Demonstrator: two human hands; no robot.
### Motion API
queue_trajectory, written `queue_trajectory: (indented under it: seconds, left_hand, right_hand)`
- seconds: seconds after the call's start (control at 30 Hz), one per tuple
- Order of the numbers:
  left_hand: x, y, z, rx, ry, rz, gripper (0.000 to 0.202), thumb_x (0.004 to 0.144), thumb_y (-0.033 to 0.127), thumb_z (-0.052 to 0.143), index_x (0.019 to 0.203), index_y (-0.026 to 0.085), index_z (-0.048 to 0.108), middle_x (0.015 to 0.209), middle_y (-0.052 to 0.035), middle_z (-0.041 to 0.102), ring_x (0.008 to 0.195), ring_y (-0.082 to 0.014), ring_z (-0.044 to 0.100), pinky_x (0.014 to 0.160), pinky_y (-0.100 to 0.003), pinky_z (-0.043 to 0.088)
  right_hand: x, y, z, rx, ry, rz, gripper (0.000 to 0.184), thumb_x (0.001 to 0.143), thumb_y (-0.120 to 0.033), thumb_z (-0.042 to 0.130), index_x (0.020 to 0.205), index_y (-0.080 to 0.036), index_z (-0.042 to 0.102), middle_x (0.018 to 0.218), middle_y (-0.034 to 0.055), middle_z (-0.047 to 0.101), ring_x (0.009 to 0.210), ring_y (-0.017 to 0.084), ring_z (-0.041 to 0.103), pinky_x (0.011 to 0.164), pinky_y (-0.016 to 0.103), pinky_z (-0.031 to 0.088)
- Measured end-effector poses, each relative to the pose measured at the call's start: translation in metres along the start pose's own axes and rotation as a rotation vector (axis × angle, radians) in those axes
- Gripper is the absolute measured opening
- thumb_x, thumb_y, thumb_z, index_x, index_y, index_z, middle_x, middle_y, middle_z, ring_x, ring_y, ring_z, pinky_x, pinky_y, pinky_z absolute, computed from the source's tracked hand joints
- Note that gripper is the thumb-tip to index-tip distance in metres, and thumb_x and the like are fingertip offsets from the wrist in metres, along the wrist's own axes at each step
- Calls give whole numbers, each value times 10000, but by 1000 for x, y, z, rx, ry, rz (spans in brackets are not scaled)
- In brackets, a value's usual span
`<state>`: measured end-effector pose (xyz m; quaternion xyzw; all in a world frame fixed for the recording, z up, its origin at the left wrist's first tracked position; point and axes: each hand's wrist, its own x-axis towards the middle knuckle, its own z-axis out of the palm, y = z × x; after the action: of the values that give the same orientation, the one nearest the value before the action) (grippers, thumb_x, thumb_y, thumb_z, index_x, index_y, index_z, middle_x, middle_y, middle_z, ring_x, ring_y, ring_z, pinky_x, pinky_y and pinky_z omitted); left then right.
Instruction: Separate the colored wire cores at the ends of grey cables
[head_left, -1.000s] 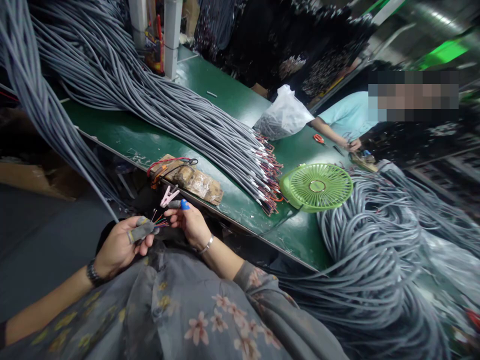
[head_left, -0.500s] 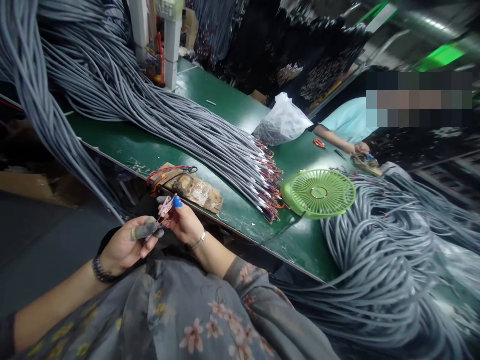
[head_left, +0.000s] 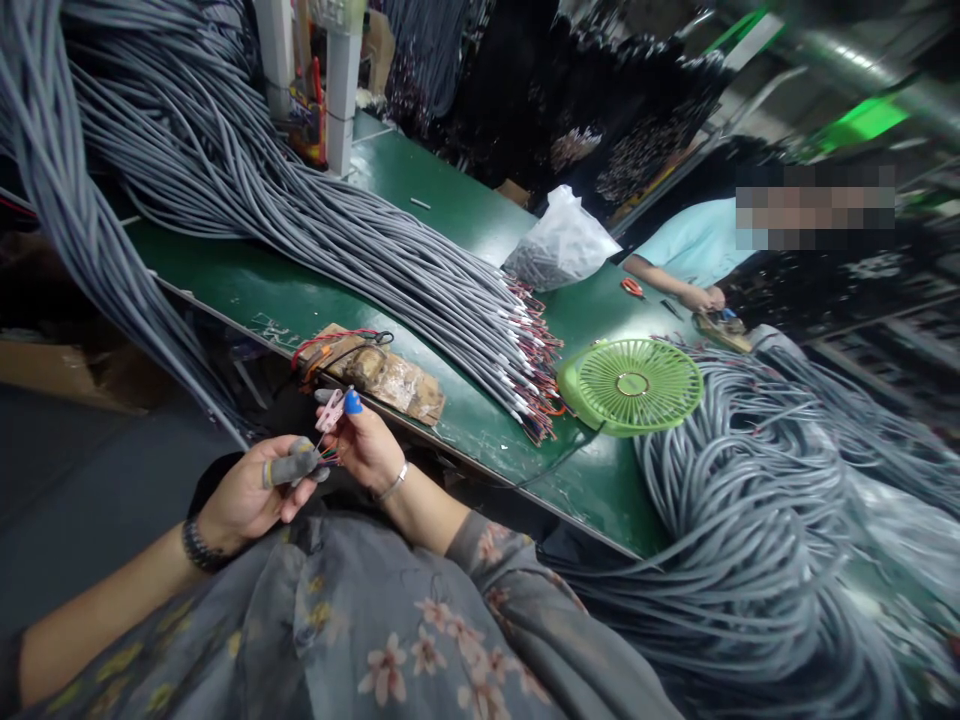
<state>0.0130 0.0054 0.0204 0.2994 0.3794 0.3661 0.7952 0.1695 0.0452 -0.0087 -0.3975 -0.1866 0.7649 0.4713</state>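
My left hand (head_left: pixel 259 488), with grey covers on its fingers, is closed on the end of a cable whose thin coloured wires (head_left: pixel 327 458) poke out toward the right. Opposite it, my right hand (head_left: pixel 371 447) pinches a small pink clip-like piece (head_left: pixel 331 410) just above those wires; a blue cover sits on its thumb. Both hands are close together in front of my body, below the bench edge. Right behind them, a wooden block (head_left: pixel 397 380) wrapped in tape and wires lies on the edge of the green bench (head_left: pixel 465 440).
A thick bundle of grey cables (head_left: pixel 322 220) runs across the bench, ending in stripped wire tips. Right of it stand a green fan (head_left: pixel 631 385) and a white plastic bag (head_left: pixel 564 240). More coiled cables (head_left: pixel 757 500) hang at the right. A co-worker's hand (head_left: pixel 705 298) is at the far side.
The camera view has shifted slightly. My hands keep nearly the same pose and hold. The co-worker's hand and arm have moved a little.
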Motion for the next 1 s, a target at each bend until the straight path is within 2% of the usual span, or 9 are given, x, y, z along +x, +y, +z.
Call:
queue_trajectory:
  seconds: [0.5, 0.67, 0.77, 0.9, 1.0]
  left_hand:
    - [4, -3, -1, -6, 104, 2, 450, 561, 454, 1022, 642, 173, 681, 449, 27, 592, 354, -54, 394, 360, -173, 267]
    - [5, -4, -1, -27, 109, 9, 408, 561, 418, 1013, 650, 170, 701, 452, 23, 595, 358, -54, 395, 358, -172, 265]
    - [6, -5, -2, -21, 101, 4, 387, 584, 412, 993, 655, 167, 702, 453, 21, 587, 357, -56, 396, 357, -177, 269]
    - [5, -6, -4, 19, 82, 8, 395, 619, 446, 970, 665, 171, 690, 452, 26, 582, 350, -57, 392, 357, -182, 266]
    - [4, -6, -2, 54, 102, 23, 430, 591, 474, 987, 661, 176, 685, 462, 22, 610, 342, -59, 415, 356, -177, 273]
  right_hand:
    - [1, 3, 0, -28, -12, -37, 441, 914, -637, 821, 934, -201, 760, 816, 36, 746, 689, 153, 629, 673, 271, 539]
    - [1, 3, 0, -3, 12, -40, 427, 877, -607, 868, 871, -196, 754, 806, 39, 753, 680, 142, 615, 655, 250, 517]
    - [1, 3, 0, -9, 8, -44, 424, 879, -615, 860, 895, -203, 763, 819, 44, 767, 685, 153, 620, 657, 261, 526]
    - [0, 3, 1, -7, -3, -50, 446, 875, -638, 856, 908, -203, 762, 798, 37, 759, 671, 153, 618, 654, 262, 533]
    - [-1, 1, 2, 4, -16, -20, 474, 899, -664, 821, 872, -198, 738, 775, 28, 738, 658, 145, 612, 623, 248, 523]
